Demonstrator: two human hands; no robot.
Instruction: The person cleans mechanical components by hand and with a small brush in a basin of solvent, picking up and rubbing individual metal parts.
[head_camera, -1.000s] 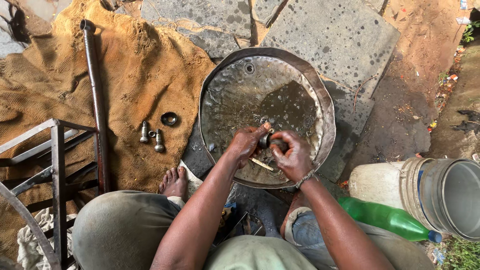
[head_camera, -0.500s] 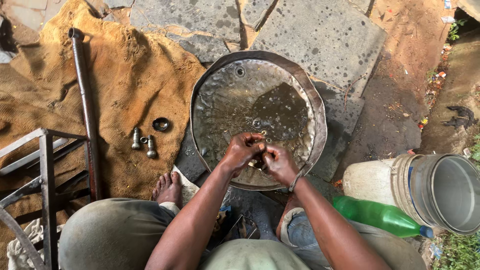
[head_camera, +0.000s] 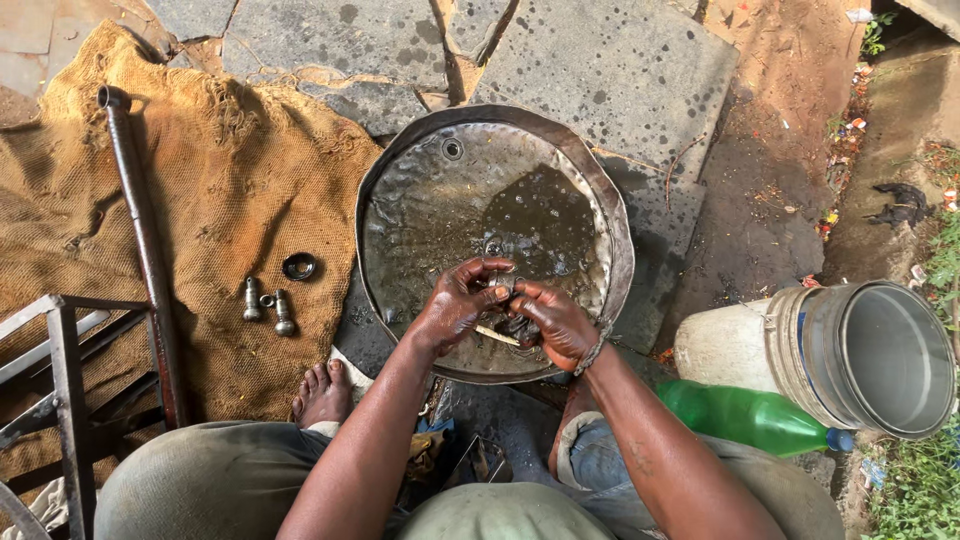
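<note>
the small dark part (head_camera: 512, 300) is mostly hidden between left hand (head_camera: 455, 305) and right hand (head_camera: 555, 322).

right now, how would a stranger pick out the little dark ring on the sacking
Find the brown burlap sacking left of the round metal pan. Near its right edge lie two small metal bolts; the dark ring sits just above them, the only round, hollow, black piece.
</note>
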